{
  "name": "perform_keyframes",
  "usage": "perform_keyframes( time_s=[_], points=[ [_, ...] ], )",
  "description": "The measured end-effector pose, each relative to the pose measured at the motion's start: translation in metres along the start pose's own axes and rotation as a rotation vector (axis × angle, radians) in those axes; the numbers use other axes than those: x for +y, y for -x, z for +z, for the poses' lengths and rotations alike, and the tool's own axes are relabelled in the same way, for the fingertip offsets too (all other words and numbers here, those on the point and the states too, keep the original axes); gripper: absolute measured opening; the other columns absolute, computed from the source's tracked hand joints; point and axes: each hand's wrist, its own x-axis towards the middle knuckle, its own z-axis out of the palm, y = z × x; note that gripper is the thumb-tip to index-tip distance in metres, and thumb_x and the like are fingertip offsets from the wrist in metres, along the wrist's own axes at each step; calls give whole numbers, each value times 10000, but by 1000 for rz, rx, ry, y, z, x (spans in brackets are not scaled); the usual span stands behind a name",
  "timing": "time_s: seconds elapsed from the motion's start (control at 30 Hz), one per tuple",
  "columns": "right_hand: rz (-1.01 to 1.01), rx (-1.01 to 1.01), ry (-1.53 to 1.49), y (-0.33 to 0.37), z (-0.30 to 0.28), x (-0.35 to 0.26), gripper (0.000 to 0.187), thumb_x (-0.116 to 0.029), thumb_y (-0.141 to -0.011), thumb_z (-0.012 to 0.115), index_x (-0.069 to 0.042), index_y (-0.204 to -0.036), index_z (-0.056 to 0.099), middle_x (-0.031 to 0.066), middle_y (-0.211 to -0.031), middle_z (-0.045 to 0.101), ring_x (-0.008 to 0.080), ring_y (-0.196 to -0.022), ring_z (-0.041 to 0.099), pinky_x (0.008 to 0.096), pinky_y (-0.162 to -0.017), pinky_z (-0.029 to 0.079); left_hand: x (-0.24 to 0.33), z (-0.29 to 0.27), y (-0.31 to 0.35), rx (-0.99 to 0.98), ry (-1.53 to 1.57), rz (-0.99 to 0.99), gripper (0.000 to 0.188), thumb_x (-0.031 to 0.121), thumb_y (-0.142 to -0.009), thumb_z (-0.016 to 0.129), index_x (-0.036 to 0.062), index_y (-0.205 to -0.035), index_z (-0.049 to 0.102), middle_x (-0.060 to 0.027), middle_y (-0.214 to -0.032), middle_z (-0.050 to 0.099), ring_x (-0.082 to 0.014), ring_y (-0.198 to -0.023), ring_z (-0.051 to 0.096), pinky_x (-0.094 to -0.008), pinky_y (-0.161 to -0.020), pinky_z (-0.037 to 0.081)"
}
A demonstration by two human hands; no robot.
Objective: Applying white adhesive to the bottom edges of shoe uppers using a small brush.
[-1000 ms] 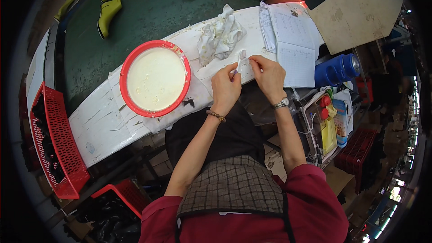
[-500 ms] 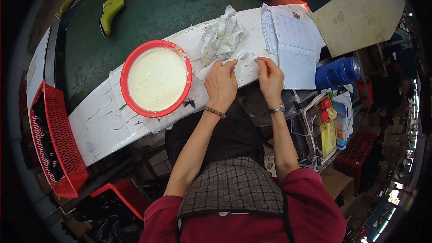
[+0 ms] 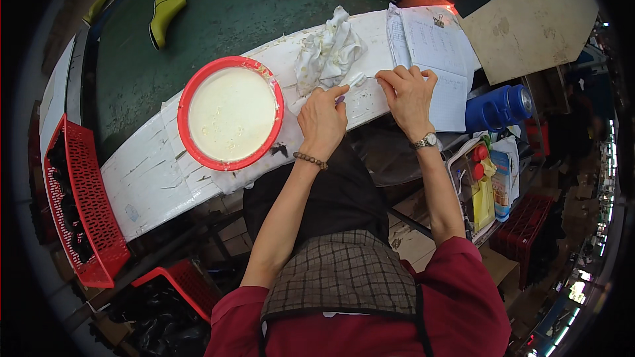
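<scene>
My left hand (image 3: pixel 322 119), with a beaded bracelet at its wrist, is closed over the front of the white work board (image 3: pixel 149 178). A small purple thing (image 3: pixel 340 100) shows between its thumb and fingers; its kind is unclear. Just beyond the fingertips lies a small white piece (image 3: pixel 356 80), beside a crumpled, stained white cloth (image 3: pixel 329 53). My right hand (image 3: pixel 408 97), wearing a wristwatch, pinches with thumb and fingers at the near corner of an open notebook (image 3: pixel 440 46). Whatever is in that pinch is too small to make out.
Left of my hands stands a red-rimmed tub (image 3: pixel 231 116) of creamy white liquid. Yellow-green shoes (image 3: pixel 167 18) rest on the green surface (image 3: pixel 218 13) beyond. A blue flask (image 3: pixel 497 107) lies right; a red crate (image 3: pixel 89 201) with black items stands far left.
My right hand has moved right and slightly away from me, widening the gap between my hands. My left hand has barely shifted, and stays closed.
</scene>
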Motion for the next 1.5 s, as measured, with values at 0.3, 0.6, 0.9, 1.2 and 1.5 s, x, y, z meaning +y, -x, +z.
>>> perform_keyframes(
  time_s=[0.3,0.6,0.9,1.2,1.5],
  points=[
    [-185,-52,79,-22,-6,3,44,-181,-879,732,-195,-879,773,-45,-850,630,185,-920,569,525,-1014,317,-4,-1,-5,-20,24,-7,338,120,-853,745,181,-1181,800,-154,-926,739,-358,-901,715,-457,-791,549],
    [-301,-23,85,-28,-2,5,44,-154,-847,694,-170,-851,735,-34,-845,604,190,-933,566,518,-994,338,-6,-3,-8,-39,56,1,342,118,-853,747,174,-1186,798,-162,-907,740,-356,-885,722,-449,-774,551],
    [-449,-283,40,-55,-3,20,54,-187,-824,732,-149,-796,755,-13,-838,632,204,-942,567,452,-945,367,-1,-13,-9,-129,135,-58,296,112,-868,735,152,-1153,802,-192,-963,731,-394,-940,707,-481,-823,550],
    [-342,-287,-79,-44,-18,26,31,-197,-830,776,-169,-831,788,-27,-838,652,199,-937,565,452,-962,357,-3,-13,-12,-119,134,-37,314,152,-879,738,164,-1187,797,-186,-894,742,-363,-864,721,-453,-782,553],
    [-410,-170,-9,-49,1,27,47,-208,-834,779,-164,-821,771,-33,-831,637,197,-923,566,451,-951,364,-1,-11,-12,-119,121,-37,291,139,-877,737,160,-1160,803,-199,-928,745,-386,-900,722,-479,-802,557]
  ],
)
